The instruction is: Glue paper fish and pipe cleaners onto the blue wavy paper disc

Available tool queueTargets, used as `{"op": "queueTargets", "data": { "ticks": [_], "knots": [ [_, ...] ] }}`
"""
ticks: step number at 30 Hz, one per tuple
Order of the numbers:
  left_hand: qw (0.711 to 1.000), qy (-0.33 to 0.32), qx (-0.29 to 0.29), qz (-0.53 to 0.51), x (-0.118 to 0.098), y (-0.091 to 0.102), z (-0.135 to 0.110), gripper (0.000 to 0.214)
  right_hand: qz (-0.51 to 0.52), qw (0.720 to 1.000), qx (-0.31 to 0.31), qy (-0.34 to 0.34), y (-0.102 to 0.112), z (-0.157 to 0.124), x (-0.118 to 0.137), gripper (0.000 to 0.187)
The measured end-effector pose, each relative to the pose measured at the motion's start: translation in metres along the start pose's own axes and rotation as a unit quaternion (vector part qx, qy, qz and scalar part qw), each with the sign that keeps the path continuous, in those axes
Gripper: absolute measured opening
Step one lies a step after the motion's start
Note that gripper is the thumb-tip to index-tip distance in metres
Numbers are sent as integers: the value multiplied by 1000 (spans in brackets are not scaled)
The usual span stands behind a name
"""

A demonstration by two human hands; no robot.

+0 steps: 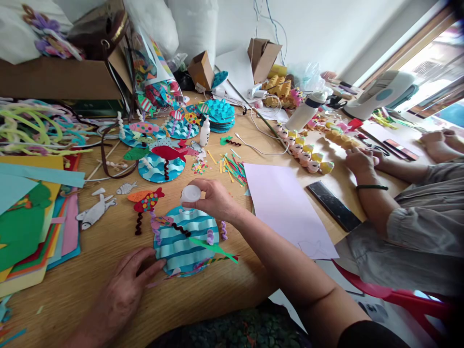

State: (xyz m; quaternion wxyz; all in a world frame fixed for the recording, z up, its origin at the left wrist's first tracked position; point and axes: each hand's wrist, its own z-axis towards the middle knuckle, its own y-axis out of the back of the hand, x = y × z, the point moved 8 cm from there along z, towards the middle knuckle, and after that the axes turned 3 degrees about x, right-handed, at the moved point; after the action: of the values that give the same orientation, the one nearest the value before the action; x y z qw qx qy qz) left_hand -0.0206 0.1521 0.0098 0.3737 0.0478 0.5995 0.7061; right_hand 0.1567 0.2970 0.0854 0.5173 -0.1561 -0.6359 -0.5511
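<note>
A round blue paper disc [188,241] with wavy light-blue strips lies on the table before me. My right hand [213,200] is closed on a small white round container [191,194] above the disc's far edge. Its round end faces me, so its full shape is hidden. My left hand [136,268] lies at the disc's near left edge, thumb and fingers apart, fingertips at the rim. A pink paper fish [162,222] and a green paper strip [213,246] lie on the disc. Just beyond its left rim is a red dotted paper fish [149,199].
Finished-looking blue discs with fish [161,166] and a white dropper bottle [205,131] stand farther back. Coloured paper sheets [43,227] lie left. A lilac sheet [286,208] and a black phone [333,205] lie right, near another person's hands [362,162].
</note>
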Motion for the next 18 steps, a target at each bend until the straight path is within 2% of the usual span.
{"op": "queueTargets", "data": {
  "ticks": [4,8,11,18],
  "knots": [
    [1000,-12,-6,-7,-2,1,0,32,7,1000,-19,-12,7,1,0,15],
    [1000,5,-2,-9,-1,1,1,31,13,1000,-10,1,1,4,2,16],
    [1000,-6,-9,-5,-5,4,3,30,2,1000,-2,9,-3,4,3,17],
    [999,-33,-25,17,-9,7,3,32,-7,1000,-14,13,3,3,4,16]
  ]
}}
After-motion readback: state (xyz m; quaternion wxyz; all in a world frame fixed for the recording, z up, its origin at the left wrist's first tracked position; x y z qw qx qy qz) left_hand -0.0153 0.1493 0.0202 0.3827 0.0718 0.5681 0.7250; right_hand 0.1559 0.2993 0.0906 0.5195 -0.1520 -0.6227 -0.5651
